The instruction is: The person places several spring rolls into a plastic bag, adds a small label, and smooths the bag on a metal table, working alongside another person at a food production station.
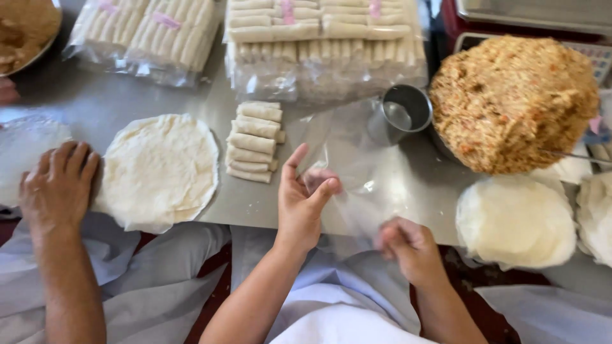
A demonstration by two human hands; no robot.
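We find bare steel table (255, 204) between the stacked rolls (254, 141) and metal cup (401, 114); the filling mound (513, 102) blocks our right.

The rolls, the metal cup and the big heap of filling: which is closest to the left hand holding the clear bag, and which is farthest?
From the left hand, as the head camera shows it:
1. The pile of rolls, just up and to its left on the table.
2. The metal cup, up and to the right, behind the clear bag.
3. The heap of filling, farthest, at the right.
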